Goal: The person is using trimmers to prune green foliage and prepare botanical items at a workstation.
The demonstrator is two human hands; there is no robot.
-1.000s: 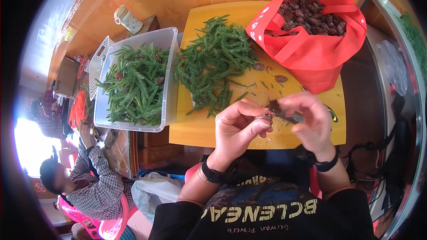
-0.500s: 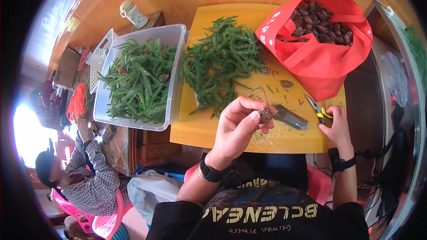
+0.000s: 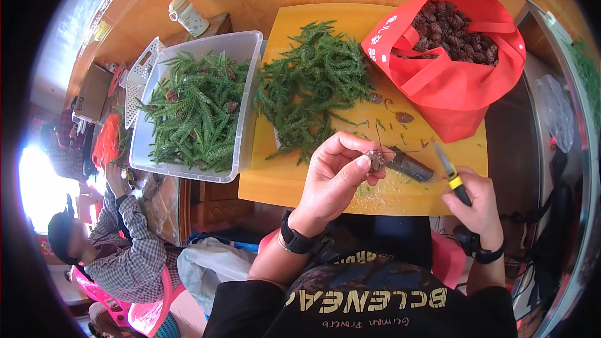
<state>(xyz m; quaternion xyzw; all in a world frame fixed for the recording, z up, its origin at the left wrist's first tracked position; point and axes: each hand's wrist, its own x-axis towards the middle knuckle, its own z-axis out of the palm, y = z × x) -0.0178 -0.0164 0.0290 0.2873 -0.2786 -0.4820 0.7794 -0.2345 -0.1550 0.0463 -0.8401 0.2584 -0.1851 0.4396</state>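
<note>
Now the small brown cone (image 3: 375,161) sits pinched between left-hand fingers (image 3: 357,166).

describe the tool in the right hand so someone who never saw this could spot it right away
Start at the yellow table and go to its near right corner, below the red bag of brown cones. There the right hand grips a small pair of cutters with yellow and black handles and a pale blade pointing up-left. The only other tool, a dark one, lies flat on the table.

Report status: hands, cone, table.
Left hand pinches small brown cone. Right hand grips yellow-handled cutters. Green sprigs piled beyond, nothing between hands.
</note>
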